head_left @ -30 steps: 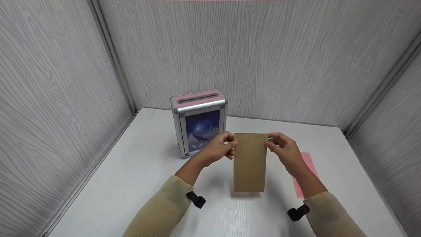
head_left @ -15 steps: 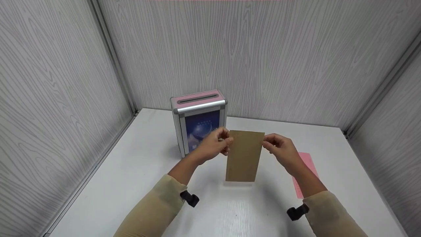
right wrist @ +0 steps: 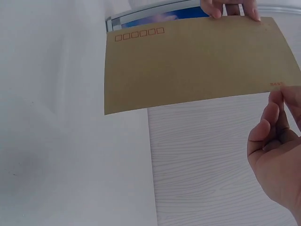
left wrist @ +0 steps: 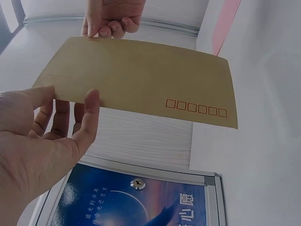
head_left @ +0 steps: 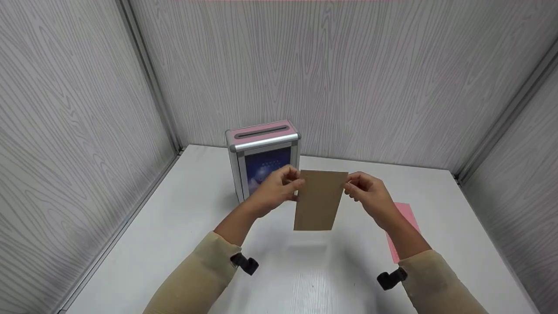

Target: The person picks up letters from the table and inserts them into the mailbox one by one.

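Observation:
A brown paper envelope (head_left: 319,201) is held up over the white table, its long side running up and down in the head view. My left hand (head_left: 279,188) pinches its left edge near the top. On the opposite edge, also near the top, my right hand (head_left: 367,192) pinches it between thumb and fingers. The left wrist view shows a row of small red squares printed on the envelope (left wrist: 141,80) along one edge. Close behind the left hand stands a silver-framed box (head_left: 263,141) with a pink top, a slot in it and a blue picture on its front.
A pink sheet of paper (head_left: 407,218) lies on the white table (head_left: 183,244), partly hidden under my right forearm. Grey wood-grain panels (head_left: 322,78) rise at the back and on both sides. The box's front carries a small lock (left wrist: 138,183).
Both hands have moved the envelope left and slightly up, toward the box. Its lower end has swung away from me, so it looks shorter in the head view.

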A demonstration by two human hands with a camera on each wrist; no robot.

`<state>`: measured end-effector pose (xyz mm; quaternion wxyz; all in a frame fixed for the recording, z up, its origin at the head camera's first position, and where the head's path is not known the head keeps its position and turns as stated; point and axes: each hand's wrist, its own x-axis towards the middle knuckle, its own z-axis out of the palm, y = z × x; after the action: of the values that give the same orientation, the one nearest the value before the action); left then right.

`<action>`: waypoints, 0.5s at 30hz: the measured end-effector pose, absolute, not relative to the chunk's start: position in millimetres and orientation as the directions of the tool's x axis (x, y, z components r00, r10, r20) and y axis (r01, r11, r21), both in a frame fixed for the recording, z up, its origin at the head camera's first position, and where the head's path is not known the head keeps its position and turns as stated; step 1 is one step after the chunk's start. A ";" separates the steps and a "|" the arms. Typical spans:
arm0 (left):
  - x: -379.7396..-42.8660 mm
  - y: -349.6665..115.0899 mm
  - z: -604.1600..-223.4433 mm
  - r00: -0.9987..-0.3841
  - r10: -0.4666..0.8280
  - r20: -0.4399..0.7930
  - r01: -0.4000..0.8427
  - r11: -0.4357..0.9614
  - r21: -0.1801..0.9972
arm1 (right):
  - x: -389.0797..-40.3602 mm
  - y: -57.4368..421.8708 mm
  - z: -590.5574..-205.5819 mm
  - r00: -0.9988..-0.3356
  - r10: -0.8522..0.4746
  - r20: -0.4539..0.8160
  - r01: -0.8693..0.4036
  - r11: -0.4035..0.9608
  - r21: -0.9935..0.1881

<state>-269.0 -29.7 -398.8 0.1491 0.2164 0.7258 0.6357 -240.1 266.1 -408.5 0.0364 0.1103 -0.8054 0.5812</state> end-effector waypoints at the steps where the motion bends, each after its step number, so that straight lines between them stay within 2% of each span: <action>1: -268.2 -30.6 -397.7 -0.860 0.506 0.060 0.121 0.089 0.989 | -239.9 265.4 -407.8 -0.973 -0.137 0.186 -0.219 0.289 -0.932; 9: -265.3 -35.0 -390.2 -0.865 0.499 0.061 0.124 0.094 0.988 | -239.9 260.6 -400.4 -0.970 -0.158 0.187 -0.220 0.229 -0.948; 15: -264.8 -39.1 -385.1 -0.868 0.489 0.089 0.150 0.087 0.985 | -238.6 255.5 -390.3 -0.969 -0.167 0.185 -0.224 0.262 -0.939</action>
<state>-264.8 -39.1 -385.1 0.1325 0.2204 0.7250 0.6389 -238.6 255.5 -390.3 0.0239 0.1232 -0.7940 0.5948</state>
